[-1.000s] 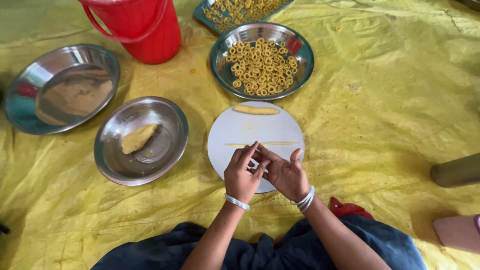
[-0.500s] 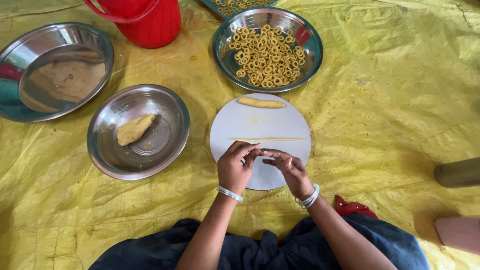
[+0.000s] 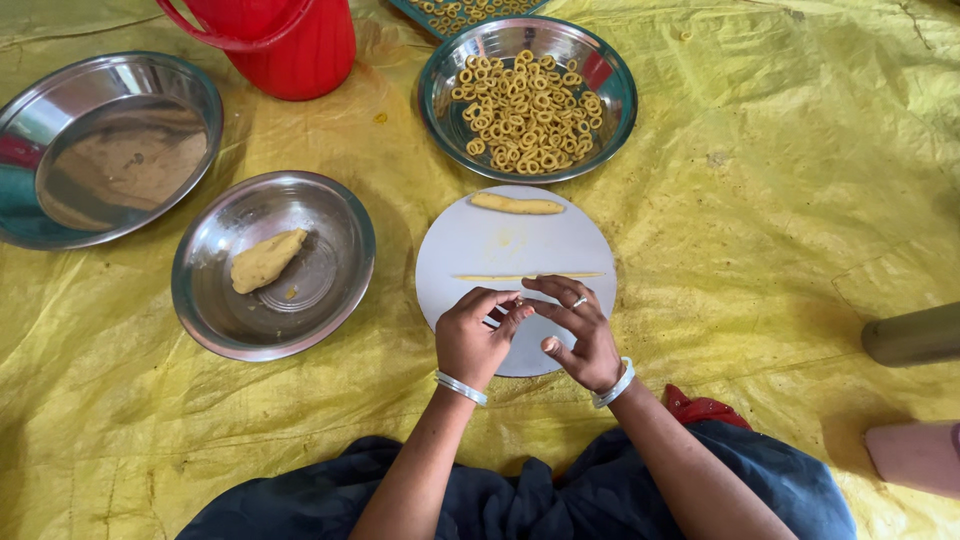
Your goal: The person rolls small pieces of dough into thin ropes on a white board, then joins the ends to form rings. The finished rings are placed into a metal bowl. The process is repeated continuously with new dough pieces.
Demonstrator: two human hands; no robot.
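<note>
My left hand and my right hand meet over the near half of a round white board. Their fingertips pinch a small piece of yellow dough between them. Just beyond the fingers a thin rolled dough strand lies across the board. A thicker dough roll rests at the board's far edge. Both wrists wear silver bangles.
Beyond the board is a steel bowl with several small dough rings. A steel bowl at the left holds a dough lump. A larger steel pan, a red bucket and a yellow sheet surround them.
My hands have shifted slightly apart on the board, with the fingertips still meeting on the small dough piece. The view has moved closer and a little to the right.
</note>
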